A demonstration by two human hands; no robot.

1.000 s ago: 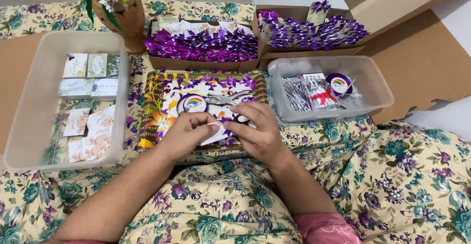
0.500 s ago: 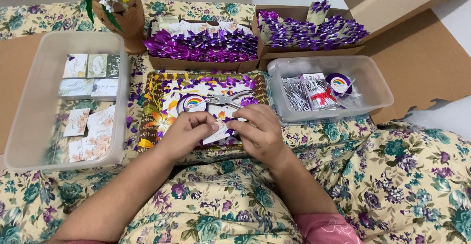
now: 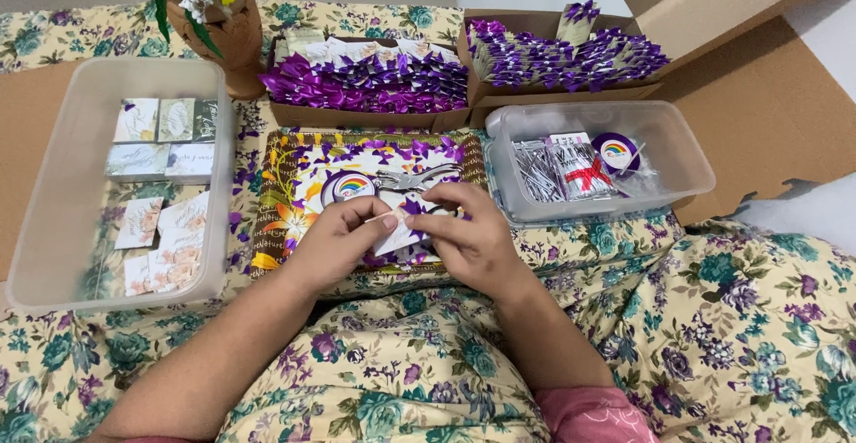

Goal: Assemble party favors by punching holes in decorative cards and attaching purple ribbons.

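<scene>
left hand (image 3: 332, 240): palm-down, fingers pinched on small card (image 3: 399, 229) | right hand (image 3: 470, 233): curled, fingers clamped on same card's right edge | above patterned tray (image 3: 285, 193)

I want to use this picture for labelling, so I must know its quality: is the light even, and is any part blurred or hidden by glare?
Head view: soft, even light, only faint shadows under the left hand and right hand; the small card they hold is sharp; mild sheen on the right clear bin; slight wide-angle bending at the edges.
</scene>
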